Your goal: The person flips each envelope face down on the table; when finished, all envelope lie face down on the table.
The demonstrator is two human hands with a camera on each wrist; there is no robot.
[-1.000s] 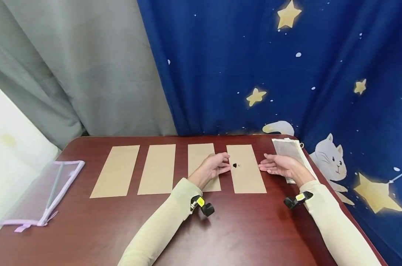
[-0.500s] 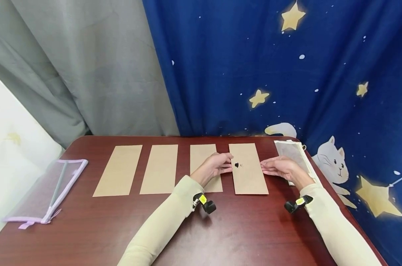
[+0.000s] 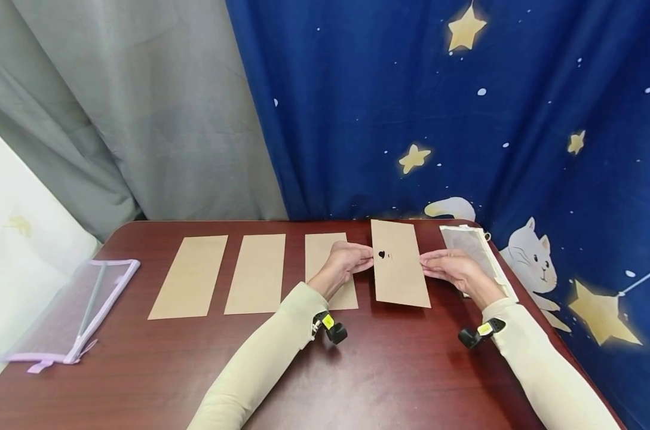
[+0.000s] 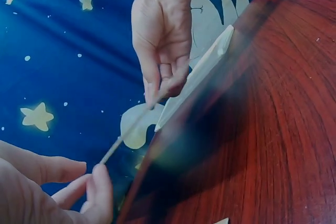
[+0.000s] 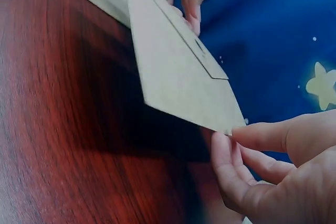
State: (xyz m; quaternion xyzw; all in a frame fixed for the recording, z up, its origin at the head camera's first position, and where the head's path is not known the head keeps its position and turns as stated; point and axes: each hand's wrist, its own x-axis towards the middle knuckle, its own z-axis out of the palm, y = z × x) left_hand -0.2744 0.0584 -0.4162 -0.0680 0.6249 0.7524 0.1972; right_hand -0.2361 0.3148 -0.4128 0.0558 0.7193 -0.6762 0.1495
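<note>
A brown paper envelope (image 3: 402,280) with a small black hat mark on its face is raised off the table, its far end higher than its near end. My left hand (image 3: 342,267) pinches its left long edge. On the opposite edge, my right hand (image 3: 456,269) pinches it between thumb and fingers. The right wrist view shows the underside of the envelope (image 5: 168,72) with a flap line. Seen from the left wrist, it is nearly edge-on between both hands. Three similar brown envelopes (image 3: 187,278) lie flat in a row to the left, the nearest partly hidden by my left hand.
A lilac-edged mesh zip pouch (image 3: 117,280) lies at the table's left side. A white-edged mesh pouch (image 3: 467,240) lies at the right edge, partly behind my right hand. The dark red wooden table (image 3: 389,370) ends at a blue curtain (image 3: 352,119) and a grey curtain (image 3: 196,119).
The envelope with the hat mark lay flat one second ago. Both hands have closed in on its edges, and it has come up off the table, tilting. The other envelopes have not moved.
</note>
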